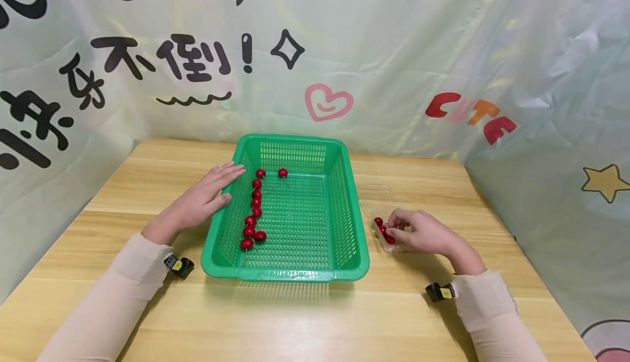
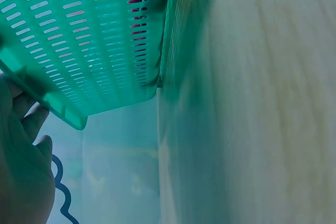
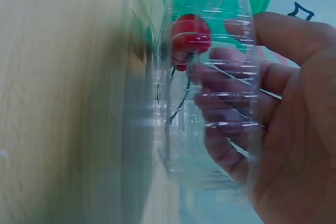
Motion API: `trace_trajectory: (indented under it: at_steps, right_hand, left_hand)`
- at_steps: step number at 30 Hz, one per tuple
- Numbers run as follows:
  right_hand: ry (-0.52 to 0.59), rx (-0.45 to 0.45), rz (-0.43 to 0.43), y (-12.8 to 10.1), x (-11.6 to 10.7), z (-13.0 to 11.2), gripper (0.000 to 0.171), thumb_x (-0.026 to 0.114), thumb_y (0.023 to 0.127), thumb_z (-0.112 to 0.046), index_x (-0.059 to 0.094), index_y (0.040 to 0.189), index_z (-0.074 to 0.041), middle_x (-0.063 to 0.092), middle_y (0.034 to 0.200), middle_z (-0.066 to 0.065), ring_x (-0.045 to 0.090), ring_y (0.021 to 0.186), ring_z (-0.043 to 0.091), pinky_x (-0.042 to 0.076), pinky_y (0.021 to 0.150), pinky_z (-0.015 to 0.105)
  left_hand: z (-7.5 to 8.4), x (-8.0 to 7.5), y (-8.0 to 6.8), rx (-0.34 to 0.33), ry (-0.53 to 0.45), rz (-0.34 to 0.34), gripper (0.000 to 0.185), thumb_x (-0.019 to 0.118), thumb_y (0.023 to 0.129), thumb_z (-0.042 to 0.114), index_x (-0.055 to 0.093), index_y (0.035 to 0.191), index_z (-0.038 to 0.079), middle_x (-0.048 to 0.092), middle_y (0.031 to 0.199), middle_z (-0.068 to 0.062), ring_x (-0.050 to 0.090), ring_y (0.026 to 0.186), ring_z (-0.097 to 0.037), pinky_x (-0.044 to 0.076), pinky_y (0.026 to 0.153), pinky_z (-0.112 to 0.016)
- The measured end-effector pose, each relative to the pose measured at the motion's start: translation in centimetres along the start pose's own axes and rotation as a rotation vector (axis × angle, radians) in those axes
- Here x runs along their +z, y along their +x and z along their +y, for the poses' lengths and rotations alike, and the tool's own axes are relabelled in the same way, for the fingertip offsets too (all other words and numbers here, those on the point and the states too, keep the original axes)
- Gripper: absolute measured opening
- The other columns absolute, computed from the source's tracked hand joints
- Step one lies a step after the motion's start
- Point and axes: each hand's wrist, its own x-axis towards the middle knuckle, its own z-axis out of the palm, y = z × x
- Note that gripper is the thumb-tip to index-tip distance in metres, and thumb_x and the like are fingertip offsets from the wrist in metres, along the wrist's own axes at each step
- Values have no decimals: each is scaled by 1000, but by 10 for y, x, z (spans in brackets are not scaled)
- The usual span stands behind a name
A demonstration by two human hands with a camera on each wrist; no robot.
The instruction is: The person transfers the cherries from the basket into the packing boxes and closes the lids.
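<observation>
A green plastic basket [image 1: 290,274] stands on the wooden table, with several red cherries [image 1: 257,193] in a row along its left side. One more cherry [image 1: 283,173] lies near the back, apart from the row. My left hand [image 1: 209,192] rests on the basket's left rim, fingers extended; the left wrist view shows them at the rim's outer side. At the right, my right hand [image 1: 420,232] reaches into a clear plastic box [image 3: 226,179] holding a few cherries [image 1: 390,239]. Bent fingertips are beside a stemmed cherry [image 3: 191,35], the thumb apart from them.
The wooden table [image 1: 162,159] reaches back to a printed cloth [image 1: 394,34] hung behind and along the sides. A wrist camera [image 1: 179,266] sits beside the left sleeve, another camera [image 1: 439,292] beside the right.
</observation>
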Motion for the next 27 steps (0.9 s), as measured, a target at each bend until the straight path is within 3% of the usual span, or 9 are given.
trace_trajectory:
  at_steps: [8,16,27]
  right_hand:
    - [-7,24,68,0,-3,-2,9,65,94,-23,63,96,-14,64,87,-8,60,85,13,51,77,44]
    - [-39,6,86,5,-12,-9,7,64,96,-25,63,99,-18,63,90,-9,60,89,14,51,80,47]
    - [-134,-130,114,20,-27,-26,7,65,95,-19,64,101,-15,63,94,-6,60,90,18,52,80,45]
  left_hand:
    - [0,1,1,-1,4,-3,52,46,103,20,35,151,3,33,155,-17,19,146,-35,7,118,-52]
    - [1,-1,1,-3,1,3,52,47,101,18,36,150,2,34,154,-17,20,145,-37,8,118,-54]
    - [1,-1,1,-6,-1,-1,52,47,102,18,36,150,1,34,155,-17,19,146,-37,8,118,-54]
